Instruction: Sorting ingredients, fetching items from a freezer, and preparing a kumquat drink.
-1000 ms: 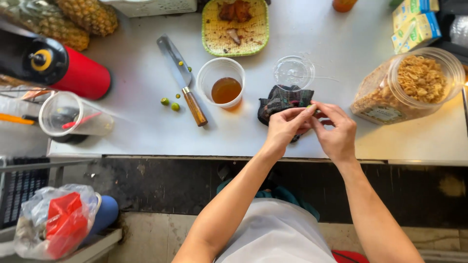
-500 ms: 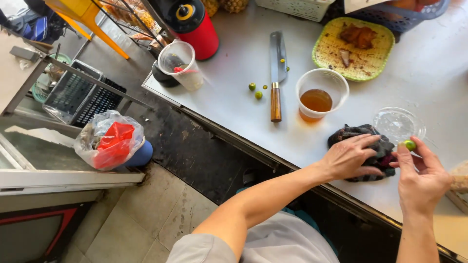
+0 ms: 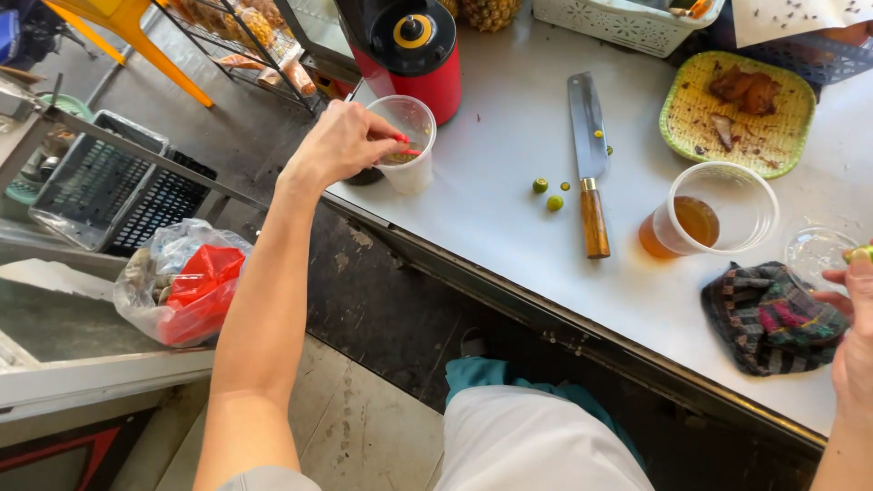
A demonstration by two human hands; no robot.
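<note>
My left hand [image 3: 338, 145] reaches across to a clear plastic cup [image 3: 411, 168] at the counter's left edge, fingertips pinched on a red utensil [image 3: 401, 140] that sticks out of its mouth. My right hand [image 3: 853, 318] is at the frame's right edge, partly cut off, holding a small green lime [image 3: 860, 253] beside a small clear plastic cup [image 3: 812, 255]. A dark checked cloth [image 3: 768, 318] lies on the counter just left of that hand.
On the white counter [image 3: 509, 227] lie a wooden-handled cleaver [image 3: 589, 164], three small limes [image 3: 548, 194], a plastic cup of amber liquid [image 3: 705, 218] and a green woven plate [image 3: 691, 127]. A red and black appliance [image 3: 414, 45] stands behind the left cup. A plastic bag [image 3: 182, 282] hangs below.
My left hand left the cloth and swung far left to the cup with the red utensil. My right hand stays by the small clear cup with the lime. The camera turned left.
</note>
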